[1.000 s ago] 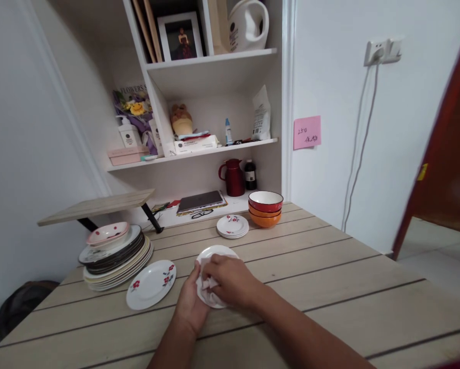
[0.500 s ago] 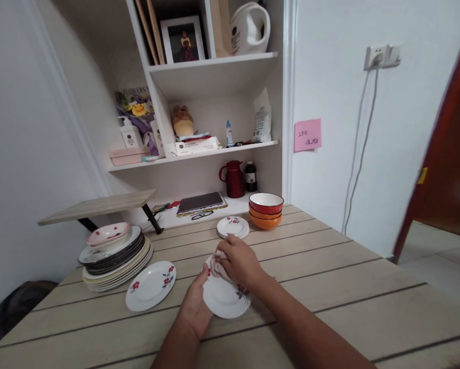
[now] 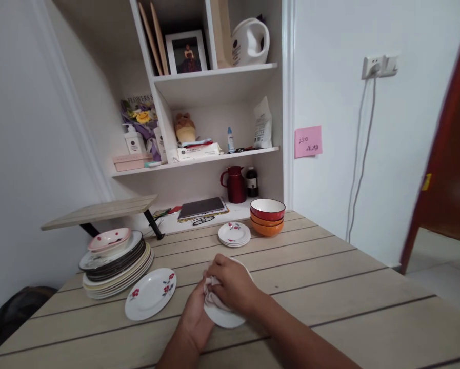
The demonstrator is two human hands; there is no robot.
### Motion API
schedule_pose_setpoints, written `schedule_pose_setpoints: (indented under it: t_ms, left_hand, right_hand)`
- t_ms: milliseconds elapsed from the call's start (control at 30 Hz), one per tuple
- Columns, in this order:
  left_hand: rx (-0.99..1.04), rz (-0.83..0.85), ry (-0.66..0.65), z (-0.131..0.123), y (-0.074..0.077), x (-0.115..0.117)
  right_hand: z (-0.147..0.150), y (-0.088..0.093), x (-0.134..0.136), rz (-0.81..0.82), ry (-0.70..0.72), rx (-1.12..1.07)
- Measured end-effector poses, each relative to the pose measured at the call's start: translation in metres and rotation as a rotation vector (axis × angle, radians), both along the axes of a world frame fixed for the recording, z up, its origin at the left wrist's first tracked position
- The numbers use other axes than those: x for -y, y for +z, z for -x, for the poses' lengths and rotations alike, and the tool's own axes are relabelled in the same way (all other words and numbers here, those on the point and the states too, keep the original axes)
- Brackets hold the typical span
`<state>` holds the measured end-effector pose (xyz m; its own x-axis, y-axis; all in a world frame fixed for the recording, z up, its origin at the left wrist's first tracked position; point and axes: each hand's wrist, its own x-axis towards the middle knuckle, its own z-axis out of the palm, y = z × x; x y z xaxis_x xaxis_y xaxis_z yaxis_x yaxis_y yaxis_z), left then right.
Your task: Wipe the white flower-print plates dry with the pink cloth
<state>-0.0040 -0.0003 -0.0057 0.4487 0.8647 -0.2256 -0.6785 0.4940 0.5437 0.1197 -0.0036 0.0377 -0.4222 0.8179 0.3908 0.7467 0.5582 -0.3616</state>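
Note:
My left hand (image 3: 197, 313) grips the left edge of a small white plate (image 3: 226, 319) above the wooden table. Bunched in my right hand (image 3: 232, 283) is a pale pink cloth (image 3: 213, 296), pressed on the plate's left part. That hand and the cloth hide most of the plate's face. To the left lies another white plate with red flowers (image 3: 150, 294), flat on the table. Beyond my hands sits a short stack of small flowered plates (image 3: 234, 234), close to a stack of red and orange bowls (image 3: 267, 218).
A tall stack of plates (image 3: 116, 271) topped by a pink-rimmed bowl (image 3: 110, 239) stands at the left, beside a small raised wooden shelf (image 3: 99, 210). Behind the table, a dark laptop (image 3: 201, 207), glasses (image 3: 203, 221) and a red jug (image 3: 236, 185) occupy the cabinet's base.
My right hand has moved with the cloth toward the plate's left edge, near my left thumb. It now covers more of the plate. The view has tipped slightly upward.

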Motion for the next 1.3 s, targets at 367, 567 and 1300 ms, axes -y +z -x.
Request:
schedule_pose_setpoints:
  t_ms: [367, 567, 1300]
  left_hand:
    - [-0.095, 0.027, 0.071, -0.003, 0.002, 0.004]
    - [-0.013, 0.053, 0.199, 0.006, 0.004, -0.002]
    - [-0.110, 0.090, 0.096, -0.004, -0.001, 0.001]
  right_hand:
    - [-0.014, 0.005, -0.015, 0.031, -0.279, -0.055]
    - [-0.009, 0.003, -0.002, 0.124, -0.144, 0.040]
    - [-0.015, 0.003, -0.019, 0.034, -0.305, -0.073]
